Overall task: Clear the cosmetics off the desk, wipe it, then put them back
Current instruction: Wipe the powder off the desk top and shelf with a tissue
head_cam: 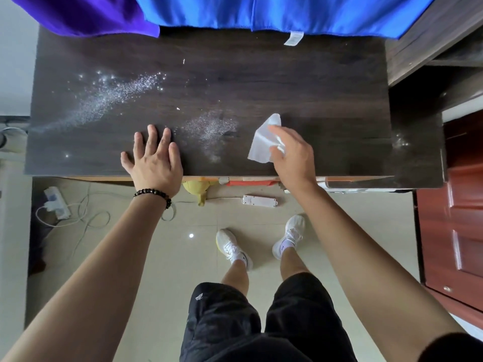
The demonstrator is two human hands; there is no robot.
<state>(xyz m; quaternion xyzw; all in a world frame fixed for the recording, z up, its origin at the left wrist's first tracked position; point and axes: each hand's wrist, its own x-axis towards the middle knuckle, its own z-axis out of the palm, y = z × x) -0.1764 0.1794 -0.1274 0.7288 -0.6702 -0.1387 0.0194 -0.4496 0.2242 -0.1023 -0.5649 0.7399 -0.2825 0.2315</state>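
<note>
Head view: dark wooden desk seen from above, its front edge nearest the person. The left hand lies flat on the desk just inside the front edge, left of the desk's middle, with its fingers straight and spread and nothing in its grasp. A beaded bracelet circles that wrist, just off the front edge.

The right hand is over the desk's front part, right of the middle, slightly blurred. Its fingers and thumb pinch a white wipe. The wipe fans out to the left of the hand, with one corner pointing toward the desk's far edge. Whether it touches the desktop cannot be told.

A long streak of fine droplets crosses the desk's left half. A smaller speckled patch sits near the desk's middle, between the two hands. A few bright spots show at the desk's right end.

Over the desk's far edge hang a blue cloth with a white tag and, at the far left corner, a purple cloth.

On the floor by the desk's front edge lie a yellow soft toy and a white power strip. The person's white shoes stand nearer the camera. A red-brown door stands beside the desk's right end.
</note>
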